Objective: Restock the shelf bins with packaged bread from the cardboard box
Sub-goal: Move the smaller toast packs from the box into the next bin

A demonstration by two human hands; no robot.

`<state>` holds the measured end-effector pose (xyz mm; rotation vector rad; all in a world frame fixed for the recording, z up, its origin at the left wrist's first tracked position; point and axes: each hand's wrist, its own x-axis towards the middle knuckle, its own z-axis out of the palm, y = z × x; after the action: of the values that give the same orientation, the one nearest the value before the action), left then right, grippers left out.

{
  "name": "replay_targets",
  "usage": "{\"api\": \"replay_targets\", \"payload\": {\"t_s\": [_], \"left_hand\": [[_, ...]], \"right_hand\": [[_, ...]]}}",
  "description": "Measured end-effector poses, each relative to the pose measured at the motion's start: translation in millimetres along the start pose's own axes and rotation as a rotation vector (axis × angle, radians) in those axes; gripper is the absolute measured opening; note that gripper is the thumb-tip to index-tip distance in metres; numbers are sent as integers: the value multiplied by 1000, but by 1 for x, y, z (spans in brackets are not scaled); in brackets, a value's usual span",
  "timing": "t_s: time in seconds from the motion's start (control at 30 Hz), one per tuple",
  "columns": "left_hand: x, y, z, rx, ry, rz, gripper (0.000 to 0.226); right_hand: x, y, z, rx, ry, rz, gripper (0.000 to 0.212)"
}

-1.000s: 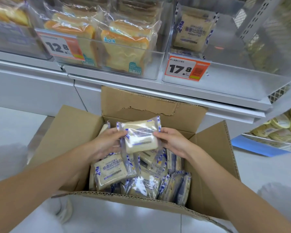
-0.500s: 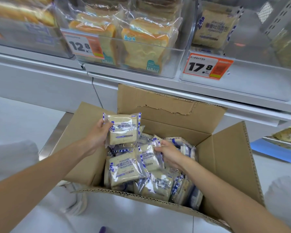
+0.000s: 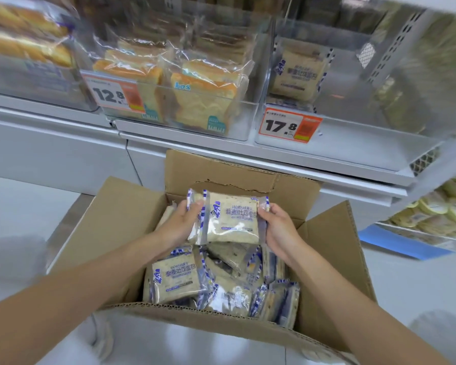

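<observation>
Right hand (image 3: 277,227) risen to pack (image 3: 232,219), box (image 3: 332,246) below shelf bins (image 3: 353,143)

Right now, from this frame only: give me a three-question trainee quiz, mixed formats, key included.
1. True or false: the left hand and right hand both grip the held bread packs over the cardboard box.
2. Which price marks the bin holding the matching bread pack? A 12.8; B 17.8; C 21.8.
3. Fill in: the orange-crust loaves sit to the ___ of that bin.
Key: 1 true; 2 B, the 17.8 tag; 3 left.
</observation>
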<state>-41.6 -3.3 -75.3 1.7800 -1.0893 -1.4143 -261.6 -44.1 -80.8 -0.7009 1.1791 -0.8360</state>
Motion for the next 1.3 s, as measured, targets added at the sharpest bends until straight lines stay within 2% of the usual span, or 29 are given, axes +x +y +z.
{"api": "replay_targets", "payload": {"t_s": [0.07, 0.13, 0.17, 0.23, 0.27, 0.33, 0.37, 0.43, 0.47, 0.57, 0.7, 0.73, 0.8, 0.87, 0.97, 1.03, 1.17, 1.3], "left_hand": [[-4, 8, 9, -9, -63, 15, 70], [-4, 16, 14, -49, -83, 24, 70], [-3, 19, 15, -68, -77, 36, 62], [-7, 30, 15, -87, -94, 70, 52], [-8, 38, 15, -102, -104, 94, 59], [-12, 58, 17, -74, -115, 152, 82], [-15, 71, 18, -48, -118, 189, 80], [-20, 105, 20, 8, -106, 279, 59], [-22, 125, 22, 41, -81, 328, 56], [-17, 182, 28, 140, -16, 463, 60], [7, 247, 43, 74, 56, 573, 83], [16, 259, 46, 63, 65, 588, 85], [39, 276, 53, 102, 63, 599, 68], [67, 286, 61, 164, 48, 596, 46], [100, 298, 76, 228, -17, 574, 24], [114, 304, 87, 262, -79, 548, 19], [140, 301, 102, 495, -212, 496, 40], [155, 294, 109, 879, -322, 408, 72]], "right_hand": [[-5, 1, 7, 30, 36, 21, 10], [-5, -3, 7, -4, 77, 10, 18], [-7, -8, 5, -58, 79, 17, 36], [-13, -21, -1, -129, -18, 44, 72], [-19, -30, -2, -133, -99, 46, 75], [-29, -51, -4, -174, -212, 12, 61], [-34, -64, -4, -197, -209, -25, 55], [-37, -96, -8, -176, -167, -120, 46], [-37, -114, -11, -161, -156, -164, 47], [-40, -170, -20, -117, -112, -246, 67], [-33, -235, -51, -73, 2, -333, 68], [-28, -248, -62, -57, 42, -338, 60], [-16, -271, -83, -31, 109, -338, 35], [-2, -288, -101, -1, 143, -328, 21], [26, -304, -120, -6, 246, -354, 31], [45, -309, -127, -18, 301, -363, 41], [73, -311, -140, -38, 312, -375, 33], [88, -308, -152, -96, 274, -373, 37]]}}
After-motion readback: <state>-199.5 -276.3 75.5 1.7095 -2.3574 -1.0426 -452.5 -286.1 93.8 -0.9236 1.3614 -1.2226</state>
